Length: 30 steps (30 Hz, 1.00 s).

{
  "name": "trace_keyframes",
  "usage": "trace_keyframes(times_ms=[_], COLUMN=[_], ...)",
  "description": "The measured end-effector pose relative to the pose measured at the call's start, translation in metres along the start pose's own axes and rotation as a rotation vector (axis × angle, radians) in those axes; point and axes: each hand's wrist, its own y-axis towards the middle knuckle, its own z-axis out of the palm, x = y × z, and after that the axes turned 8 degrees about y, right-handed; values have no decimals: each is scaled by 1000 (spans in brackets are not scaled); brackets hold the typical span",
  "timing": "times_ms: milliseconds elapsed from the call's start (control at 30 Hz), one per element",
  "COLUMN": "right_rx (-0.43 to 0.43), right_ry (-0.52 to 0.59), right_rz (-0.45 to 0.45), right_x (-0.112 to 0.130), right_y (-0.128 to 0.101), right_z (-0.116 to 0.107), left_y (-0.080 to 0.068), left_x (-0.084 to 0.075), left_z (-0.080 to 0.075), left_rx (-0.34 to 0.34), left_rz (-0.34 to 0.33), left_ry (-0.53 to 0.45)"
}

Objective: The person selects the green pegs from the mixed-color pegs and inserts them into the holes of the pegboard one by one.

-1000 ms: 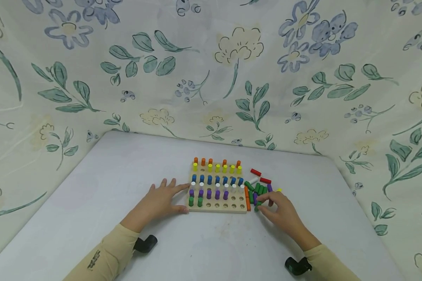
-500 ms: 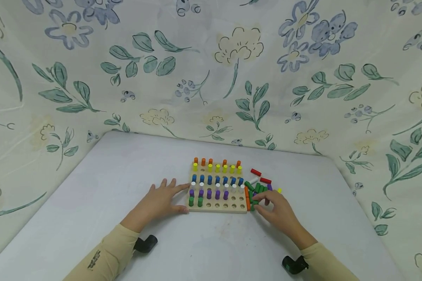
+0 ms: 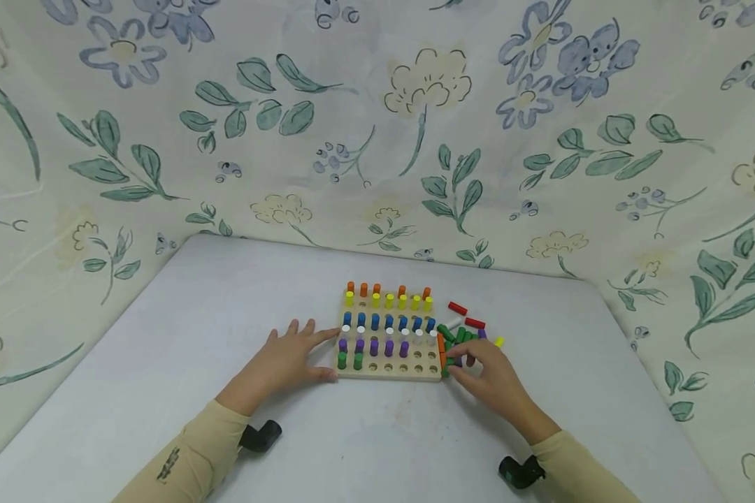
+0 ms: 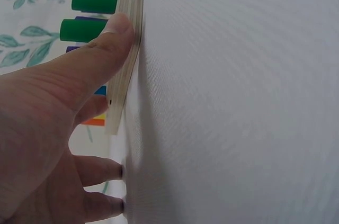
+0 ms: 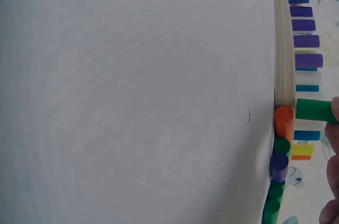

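Green peg (image 5: 313, 110) is pinched at the fingertips of the right hand (image 3: 486, 374), raised off the tabletop (image 3: 377, 433) just beside the right edge of the wooden pegboard (image 3: 386, 369); in the right wrist view it is seen lying sideways above an orange peg (image 5: 283, 119) that rests against the board's corner. Loose pegs (image 3: 462, 338) in green, purple, red, white and yellow are scattered on the tabletop close to that hand. The pegboard is set near the middle of the tabletop and is filled with upright rows of orange, yellow, blue, white and purple pegs, while two green pegs (image 3: 349, 360) are stood at the left end of the front row, the other front holes being open. The left hand (image 3: 287, 361) is laid flat with fingers spread, its thumb (image 4: 100, 57) pressed against the board's left edge. Flowered cloth (image 3: 377, 126) is hung behind and around the tabletop
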Motion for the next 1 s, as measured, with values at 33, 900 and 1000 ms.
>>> trace_keyframes(times_ms=[33,900,1000], right_rx=[3,8,9], right_ry=[-2,67,65], right_rz=[5,-54,-42], right_x=[1,4,6], right_y=[0,6,6], right_z=[0,13,14], left_y=[0,-3,-3], left_x=[0,-2,-2], left_z=[0,-1,-2], left_rx=[-1,-12,-13], left_rz=[0,0,5], left_ry=[1,1,0])
